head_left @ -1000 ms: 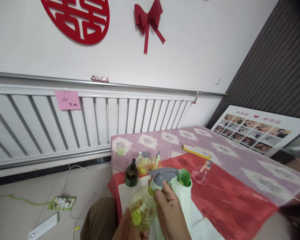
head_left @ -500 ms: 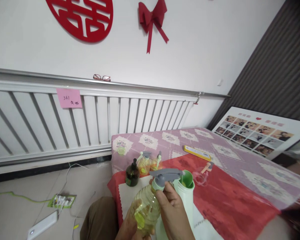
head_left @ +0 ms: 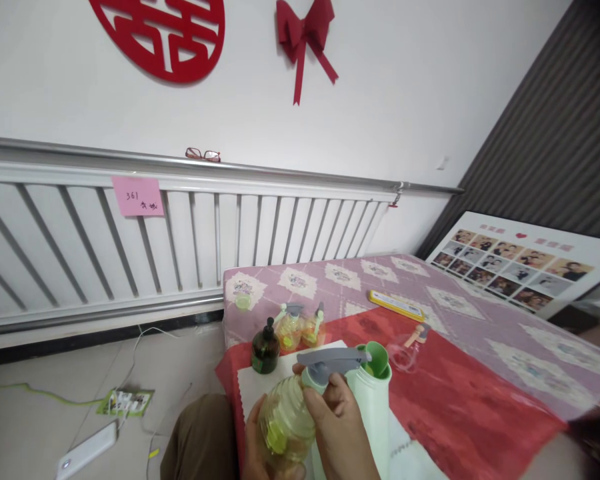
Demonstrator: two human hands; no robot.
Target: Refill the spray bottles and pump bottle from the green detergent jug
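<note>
Yellowish spray bottle (head_left: 290, 413), lower centre of frame — our left hand (head_left: 254, 443) cups its body, our right hand (head_left: 341, 427) grips its neck.

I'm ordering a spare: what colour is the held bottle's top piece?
The top piece is grey, clearest in the head view.

Soft even light, faint shadow beside red bow (head_left: 305, 28), dark upper-right corner, blurred, stretched right edge.
</note>
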